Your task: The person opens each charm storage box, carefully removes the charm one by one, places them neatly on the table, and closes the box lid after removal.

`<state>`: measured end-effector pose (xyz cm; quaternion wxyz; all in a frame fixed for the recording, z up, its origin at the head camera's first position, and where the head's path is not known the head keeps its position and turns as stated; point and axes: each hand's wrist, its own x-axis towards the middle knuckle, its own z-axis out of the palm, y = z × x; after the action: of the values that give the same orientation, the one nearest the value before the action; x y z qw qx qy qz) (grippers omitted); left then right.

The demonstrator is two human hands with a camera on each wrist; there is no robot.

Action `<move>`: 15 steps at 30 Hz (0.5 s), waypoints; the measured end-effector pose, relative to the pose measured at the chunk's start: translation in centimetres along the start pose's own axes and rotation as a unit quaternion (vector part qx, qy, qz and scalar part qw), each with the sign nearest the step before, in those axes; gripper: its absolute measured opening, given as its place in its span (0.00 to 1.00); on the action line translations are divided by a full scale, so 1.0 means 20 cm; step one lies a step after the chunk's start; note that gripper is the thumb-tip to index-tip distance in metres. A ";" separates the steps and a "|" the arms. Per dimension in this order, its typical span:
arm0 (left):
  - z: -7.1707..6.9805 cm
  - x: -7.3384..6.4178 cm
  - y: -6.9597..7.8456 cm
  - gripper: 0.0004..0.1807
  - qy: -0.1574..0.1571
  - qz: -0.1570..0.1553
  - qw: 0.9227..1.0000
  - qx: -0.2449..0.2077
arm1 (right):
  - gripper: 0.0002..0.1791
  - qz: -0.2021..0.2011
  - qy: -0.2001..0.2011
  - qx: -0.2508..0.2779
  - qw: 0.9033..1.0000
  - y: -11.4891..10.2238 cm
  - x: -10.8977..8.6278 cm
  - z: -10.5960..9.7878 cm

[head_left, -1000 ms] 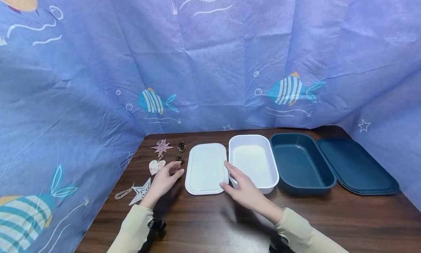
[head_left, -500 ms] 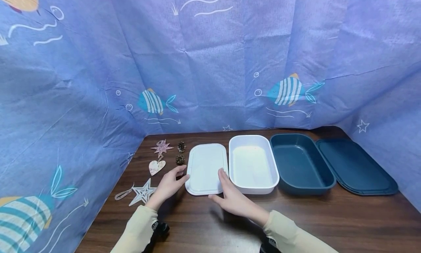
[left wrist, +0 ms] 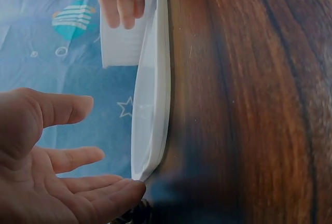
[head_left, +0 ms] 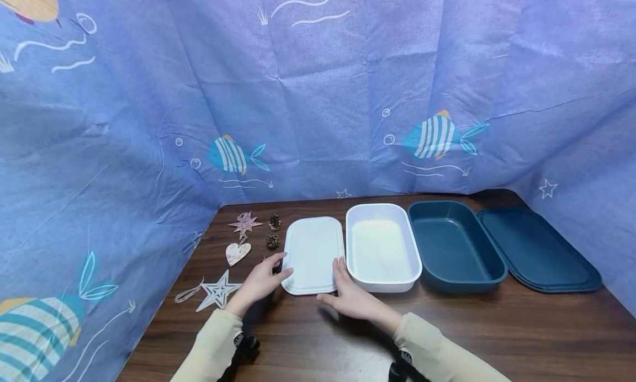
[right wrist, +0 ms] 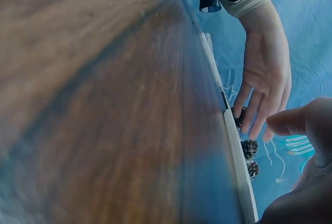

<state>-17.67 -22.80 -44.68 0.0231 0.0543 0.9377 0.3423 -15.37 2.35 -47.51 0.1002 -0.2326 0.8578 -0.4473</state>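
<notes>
A white rectangular lid (head_left: 314, 255) lies flat on the table between my two hands. My left hand (head_left: 264, 278) is at its left edge, fingers loosely extended; in the left wrist view, the fingertips (left wrist: 136, 187) meet the near end of the lid (left wrist: 161, 94). On the opposite side, my right hand (head_left: 351, 296) has straight fingers over the lid's right edge, thumb spread away. The right wrist view shows the lid edge-on (right wrist: 236, 154), with the left hand (right wrist: 267, 73) beyond it. Neither hand grips anything.
Right of the lid stand a white box (head_left: 382, 249) and a dark blue box (head_left: 454, 249), then a dark blue lid (head_left: 541, 252). To the left lie a pink star (head_left: 245, 222), a heart ornament (head_left: 238, 253), a white star (head_left: 217, 290) and pine cones (head_left: 272, 241).
My left hand has moved right to the white lid's left edge. My right hand has shifted left and slightly nearer, from beside the white box onto the lid's right edge. The lid stays put.
</notes>
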 end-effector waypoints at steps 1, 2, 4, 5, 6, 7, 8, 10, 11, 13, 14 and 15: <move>0.00 0.00 0.00 0.29 -0.002 0.001 1.000 0.000 | 0.54 0.004 -0.001 0.000 1.000 0.00 0.00 0.00; 0.00 0.00 0.00 0.29 -0.003 0.002 1.000 -0.001 | 0.54 0.008 -0.002 0.001 1.000 0.00 0.00 0.00; 0.01 0.00 0.00 0.29 -0.006 0.003 1.000 -0.003 | 0.54 0.014 -0.003 0.002 1.000 0.00 0.00 0.00; 0.01 0.00 0.00 0.29 -0.008 0.006 1.000 -0.001 | 0.53 0.017 -0.003 0.003 1.000 0.00 0.00 0.00; 0.01 0.00 0.00 0.29 -0.010 0.004 1.000 -0.003 | 0.53 0.019 -0.003 0.004 1.000 0.00 0.00 0.00; 0.01 0.00 0.00 0.29 -0.012 0.003 1.000 -0.006 | 0.53 0.021 -0.003 0.003 1.000 0.00 0.00 0.00; 0.01 0.00 0.00 0.29 -0.016 0.002 1.000 -0.007 | 0.53 0.024 -0.004 0.003 1.000 0.00 0.00 0.00; 0.01 0.01 0.00 0.29 -0.024 0.000 1.000 -0.008 | 0.53 0.027 -0.005 0.001 1.000 0.00 0.00 0.00; 0.02 0.01 0.00 0.30 -0.026 0.000 1.000 -0.008 | 0.53 0.029 -0.007 0.000 1.000 -0.01 0.00 0.00; 0.02 0.01 0.00 0.30 -0.030 -0.001 1.000 -0.010 | 0.52 0.031 -0.009 -0.001 0.999 -0.01 0.00 -0.01; 0.02 0.01 0.00 0.29 -0.030 -0.003 0.999 -0.013 | 0.52 0.031 -0.009 -0.001 0.999 -0.01 0.00 -0.01; 0.02 0.01 0.00 0.29 -0.028 -0.003 0.999 -0.015 | 0.51 0.031 -0.009 -0.001 0.999 -0.01 0.00 -0.01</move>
<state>-17.82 -22.54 -44.96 0.0515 0.0610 0.9316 0.3546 -15.44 2.43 -47.28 0.1216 -0.2096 0.8643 -0.4407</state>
